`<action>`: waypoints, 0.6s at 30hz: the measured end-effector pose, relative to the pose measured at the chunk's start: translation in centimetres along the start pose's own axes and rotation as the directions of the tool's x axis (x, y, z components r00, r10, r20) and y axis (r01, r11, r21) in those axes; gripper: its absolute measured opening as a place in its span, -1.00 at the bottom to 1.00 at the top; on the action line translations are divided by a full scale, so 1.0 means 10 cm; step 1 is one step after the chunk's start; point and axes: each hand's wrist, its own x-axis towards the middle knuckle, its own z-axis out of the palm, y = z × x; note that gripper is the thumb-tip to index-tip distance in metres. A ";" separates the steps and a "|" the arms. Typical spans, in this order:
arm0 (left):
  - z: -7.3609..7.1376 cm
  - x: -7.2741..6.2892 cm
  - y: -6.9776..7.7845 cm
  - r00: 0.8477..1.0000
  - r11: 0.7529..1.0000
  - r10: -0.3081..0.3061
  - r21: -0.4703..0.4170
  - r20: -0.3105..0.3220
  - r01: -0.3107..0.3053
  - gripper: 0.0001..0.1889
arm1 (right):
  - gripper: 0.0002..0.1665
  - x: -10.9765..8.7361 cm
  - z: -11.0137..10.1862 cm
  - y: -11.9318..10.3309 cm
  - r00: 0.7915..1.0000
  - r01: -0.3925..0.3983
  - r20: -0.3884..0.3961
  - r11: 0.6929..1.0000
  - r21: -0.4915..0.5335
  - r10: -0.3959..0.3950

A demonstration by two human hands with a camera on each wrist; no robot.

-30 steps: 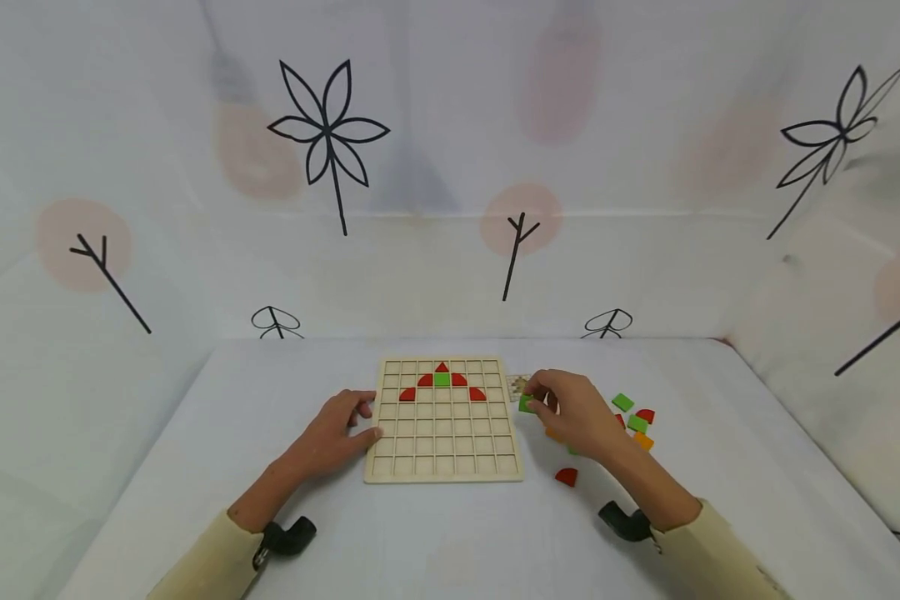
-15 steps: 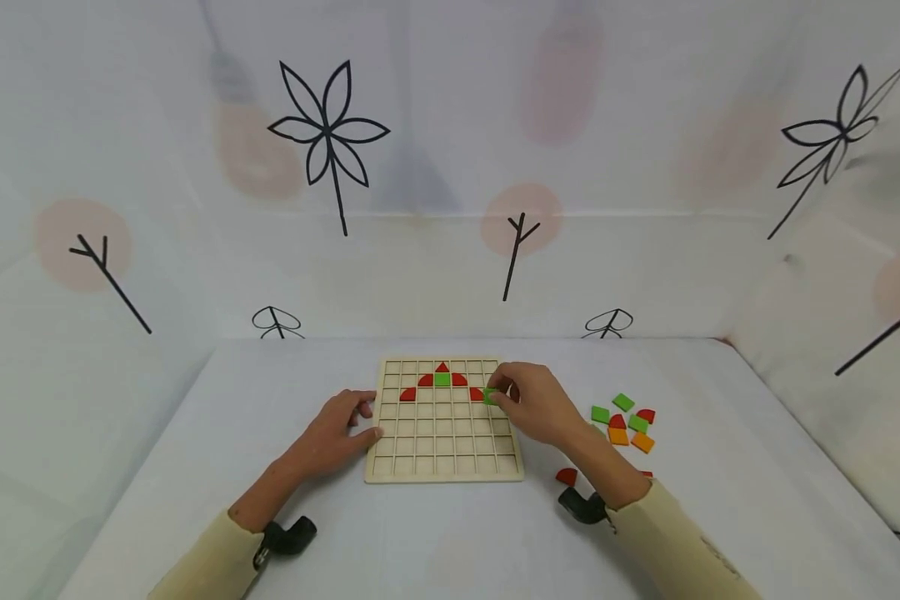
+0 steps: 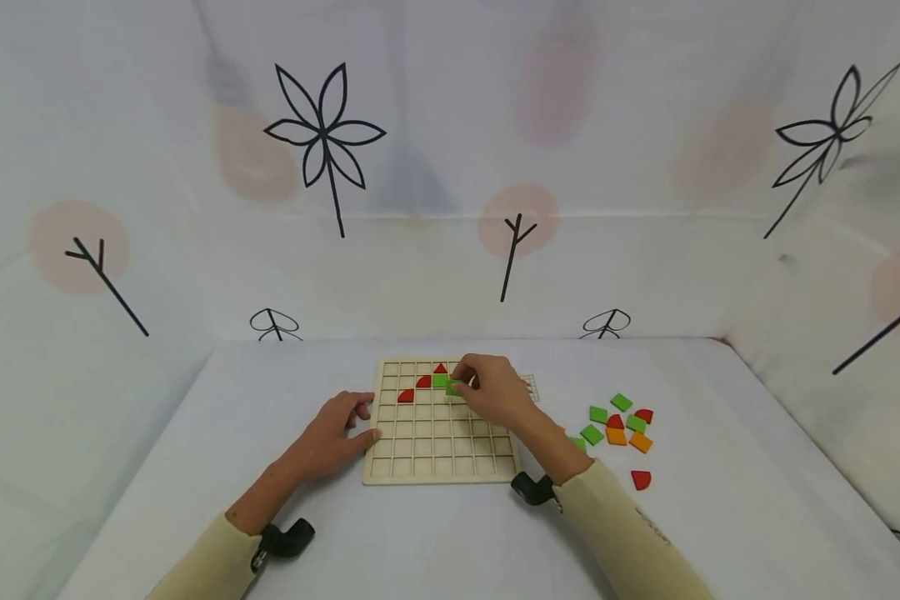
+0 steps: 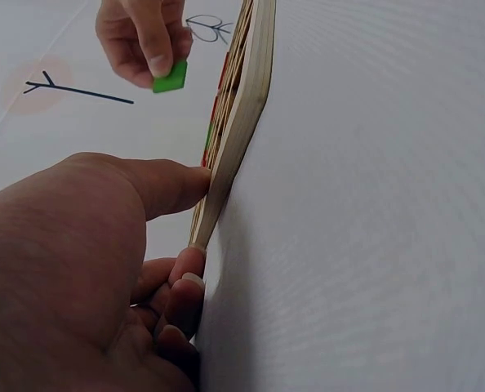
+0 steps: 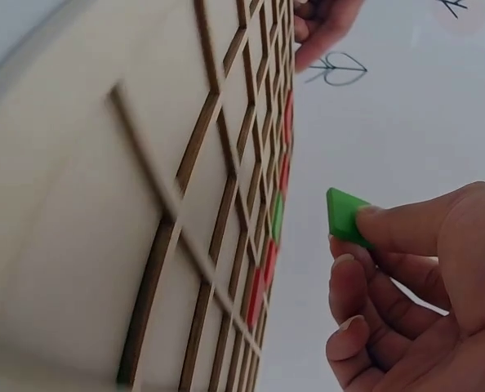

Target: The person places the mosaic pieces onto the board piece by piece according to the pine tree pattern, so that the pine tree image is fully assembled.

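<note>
My left hand (image 3: 330, 437) rests against the left edge of a wooden grid board (image 3: 414, 447), its thumb and fingertips touching the rim. My right hand (image 3: 498, 393) pinches a green square tile (image 5: 345, 217) between thumb and fingers, held above the board's upper part. In the right wrist view the tile is apart from the grid. On the board, a red triangle (image 3: 440, 368) sits above another green tile (image 3: 439, 381). Red quarter-round tiles (image 3: 406, 396) step down to the left; those on the right are mostly hidden behind my right hand in the head view.
Loose green tiles (image 3: 621, 402), orange tiles (image 3: 641, 442) and red tiles (image 3: 641, 480) lie on the white table right of the board. A small patterned card (image 3: 531, 387) lies beside the board's upper right edge, partly covered by my right arm.
My right hand has carried the green tile leftward from beside the board to above its upper middle. My left hand has stayed at the board's left edge.
</note>
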 end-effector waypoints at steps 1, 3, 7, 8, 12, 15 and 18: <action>0.00 0.00 0.00 1.000 1.000 0.001 -0.004 -0.002 -0.001 -0.37 | -0.93 0.03 0.03 -0.01 1.000 0.002 0.003 1.000 0.006 -0.002; 0.00 0.00 -0.01 1.000 1.000 0.005 -0.009 -0.004 -0.005 -0.38 | -0.94 0.07 0.09 -0.05 1.000 0.007 0.012 1.000 0.019 -0.007; 0.00 0.00 -0.02 1.000 1.000 0.002 -0.012 0.002 -0.002 -0.37 | -0.94 0.14 0.19 -0.13 1.000 0.002 0.029 0.999 0.035 -0.003; 0.01 0.00 -0.02 1.000 1.000 0.000 -0.010 0.004 0.000 -0.37 | -0.94 0.16 0.22 -0.14 1.000 -0.002 0.028 0.999 0.036 0.001; 0.01 0.00 -0.02 1.000 1.000 0.002 -0.011 0.006 -0.002 -0.37 | -0.95 0.22 0.30 -0.14 0.999 -0.019 0.030 0.999 0.029 0.018; 0.01 0.01 -0.03 1.000 1.000 0.009 -0.009 0.009 -0.009 -0.37 | -0.96 0.25 0.35 -0.12 0.999 -0.029 0.041 1.000 0.005 0.029; -0.01 0.00 -0.03 1.000 1.000 0.007 -0.003 0.008 -0.007 -0.37 | -0.96 0.28 0.38 -0.13 0.998 -0.036 0.056 0.999 -0.012 0.036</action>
